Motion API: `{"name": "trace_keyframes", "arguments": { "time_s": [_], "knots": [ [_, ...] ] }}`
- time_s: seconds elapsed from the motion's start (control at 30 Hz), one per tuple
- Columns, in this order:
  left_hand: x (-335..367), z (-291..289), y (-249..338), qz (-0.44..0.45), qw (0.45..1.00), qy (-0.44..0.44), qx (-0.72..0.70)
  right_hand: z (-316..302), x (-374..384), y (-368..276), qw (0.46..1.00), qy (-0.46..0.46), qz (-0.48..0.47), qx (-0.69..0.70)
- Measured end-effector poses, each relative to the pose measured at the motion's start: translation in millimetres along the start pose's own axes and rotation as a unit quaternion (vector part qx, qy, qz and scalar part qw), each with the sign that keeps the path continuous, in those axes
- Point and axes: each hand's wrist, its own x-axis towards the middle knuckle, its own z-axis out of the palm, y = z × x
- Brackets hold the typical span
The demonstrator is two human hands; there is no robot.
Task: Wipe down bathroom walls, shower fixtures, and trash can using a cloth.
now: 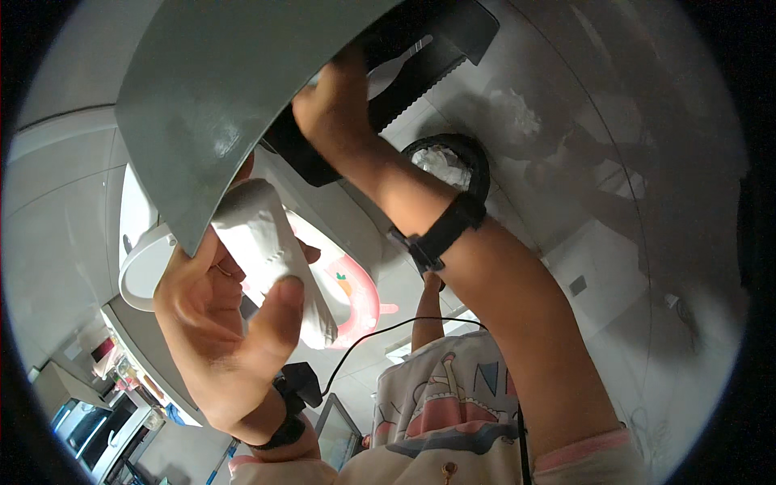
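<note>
A white toilet paper roll [271, 246] sits in my left hand [222, 331], with the thumb pressed along its side and the fingers wrapped behind. Its upper end is close to the lower edge of a large grey cover [210, 97], which hangs over part of the view. My right hand [335, 105] reaches up to a black paper dispenser body [396, 101] with a toothed edge. Its fingers are mostly hidden by the cover and the shadow there, so their grip does not show.
Below the dispenser stands a black waste bin [481, 174] with crumpled white paper in it. A pink and white child's toilet seat [368, 295] lies behind the roll. A white round-rimmed holder [136, 279] is at the left. A black cable [364, 335] runs across my front.
</note>
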Motion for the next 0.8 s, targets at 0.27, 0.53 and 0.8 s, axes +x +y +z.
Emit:
{"name": "trace_keyframes", "arguments": {
  "time_s": [0.27, 0.53, 0.8],
  "knots": [
    [-3.1, 2.1, 0.9, -0.018, 1.000, 0.009, -0.001, -49.4, 35.4, 30.5, 0.874, -0.373, -0.136, -0.280],
    [-13.8, 11.5, -13.4, -0.004, 0.998, -0.058, -0.029, -66.9, 7.6, 44.0, 0.911, -0.234, -0.306, -0.147],
    [-13.3, 15.9, -15.0, -0.025, 0.997, -0.064, -0.042, -113.4, 26.5, 49.5, 0.942, -0.206, -0.238, -0.114]
  ]
}}
